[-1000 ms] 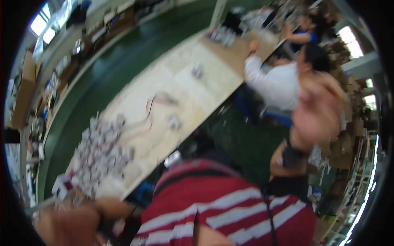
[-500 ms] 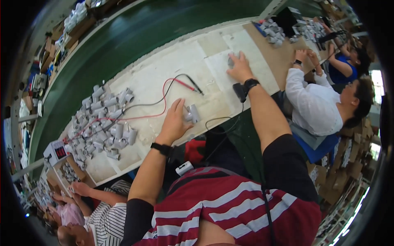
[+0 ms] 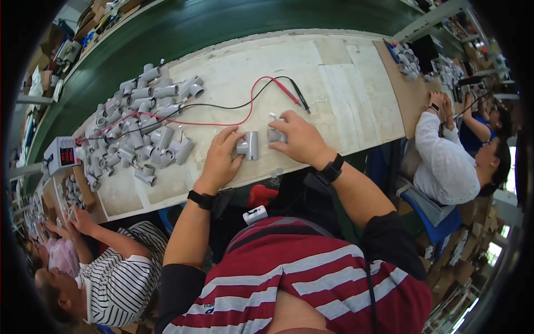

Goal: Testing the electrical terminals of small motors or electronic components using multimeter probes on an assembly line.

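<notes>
My left hand [image 3: 220, 158] is closed around the side branch of a grey T-shaped pipe fitting [image 3: 252, 146] above the near part of the white worktable [image 3: 222, 83]. Facing it from the right, my right hand [image 3: 302, 139] pinches a smaller grey piece [image 3: 275, 132] between thumb and fingers. A small pale tip sticks up from that piece; its exact kind is partly hidden by my fingers. The two parts are a short gap apart. Beyond my hands lie a red test probe [image 3: 287, 92] and a black test probe [image 3: 302, 99], side by side on the table.
Grey pipe fittings [image 3: 133, 136] are heaped at the left, with the probe leads running over them to a white meter box [image 3: 59, 155] with a lit red display. Co-workers sit on both sides, one in a striped shirt [image 3: 119, 278], another in white [image 3: 442, 158].
My right hand has come from the far right of the table toward my left hand, carrying the grey piece. The left hand now grips the T-fitting's branch. The whole view has shifted.
</notes>
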Demonstrator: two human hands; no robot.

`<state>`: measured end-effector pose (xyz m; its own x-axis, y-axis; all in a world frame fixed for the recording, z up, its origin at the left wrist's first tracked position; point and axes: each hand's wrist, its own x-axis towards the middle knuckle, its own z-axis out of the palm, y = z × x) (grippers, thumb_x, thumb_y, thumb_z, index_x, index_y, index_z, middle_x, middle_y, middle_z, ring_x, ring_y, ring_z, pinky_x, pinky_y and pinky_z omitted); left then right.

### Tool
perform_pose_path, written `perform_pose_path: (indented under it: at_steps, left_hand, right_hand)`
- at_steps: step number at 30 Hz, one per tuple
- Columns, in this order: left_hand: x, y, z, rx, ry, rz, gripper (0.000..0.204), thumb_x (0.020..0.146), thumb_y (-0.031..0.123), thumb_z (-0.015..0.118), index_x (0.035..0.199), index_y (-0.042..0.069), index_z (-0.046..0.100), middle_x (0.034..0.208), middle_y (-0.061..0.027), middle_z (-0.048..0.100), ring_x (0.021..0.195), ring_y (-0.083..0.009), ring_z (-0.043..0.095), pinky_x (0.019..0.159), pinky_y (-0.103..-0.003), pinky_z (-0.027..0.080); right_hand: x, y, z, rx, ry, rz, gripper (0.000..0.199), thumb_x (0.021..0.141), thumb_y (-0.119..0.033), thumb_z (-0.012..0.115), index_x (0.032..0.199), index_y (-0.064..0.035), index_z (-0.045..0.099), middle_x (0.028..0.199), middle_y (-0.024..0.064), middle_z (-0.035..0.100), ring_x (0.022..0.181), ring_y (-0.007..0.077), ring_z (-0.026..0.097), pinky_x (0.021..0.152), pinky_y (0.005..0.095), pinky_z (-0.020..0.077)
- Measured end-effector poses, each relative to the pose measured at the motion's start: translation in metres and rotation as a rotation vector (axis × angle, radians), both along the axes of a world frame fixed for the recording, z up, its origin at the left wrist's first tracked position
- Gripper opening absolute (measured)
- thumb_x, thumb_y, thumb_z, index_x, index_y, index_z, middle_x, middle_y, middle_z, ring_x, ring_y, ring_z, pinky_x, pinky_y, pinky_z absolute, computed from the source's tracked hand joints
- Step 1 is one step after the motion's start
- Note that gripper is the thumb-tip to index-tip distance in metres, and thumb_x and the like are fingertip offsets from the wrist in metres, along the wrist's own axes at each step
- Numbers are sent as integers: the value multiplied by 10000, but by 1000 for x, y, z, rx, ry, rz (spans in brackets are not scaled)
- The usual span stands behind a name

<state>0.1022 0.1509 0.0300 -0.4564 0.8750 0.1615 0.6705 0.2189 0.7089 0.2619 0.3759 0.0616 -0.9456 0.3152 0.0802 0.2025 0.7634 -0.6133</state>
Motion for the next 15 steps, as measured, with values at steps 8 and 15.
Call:
perform_pose_path:
  at_steps: [8,15]
  left_hand:
    - [1,-21,-9,216,-226,11,720,682,-75,577,1389,58,574,1466,-173,525,1198,-330,606,1018,-379,509]
    - [-1,-33,-35,439,-334,148,698,715,-64,576,1404,49,555,1355,-119,560,1016,-206,619,888,-298,521]
  right_hand:
    - [-55,73,-8,205,-205,-457,543,846,-391,797,1149,47,693,1092,247,714,1058,351,687,904,427,540]
    - [-96,79,-40,50,-374,-286,410,865,-318,740,1002,68,720,999,280,730,919,387,718,830,436,563]
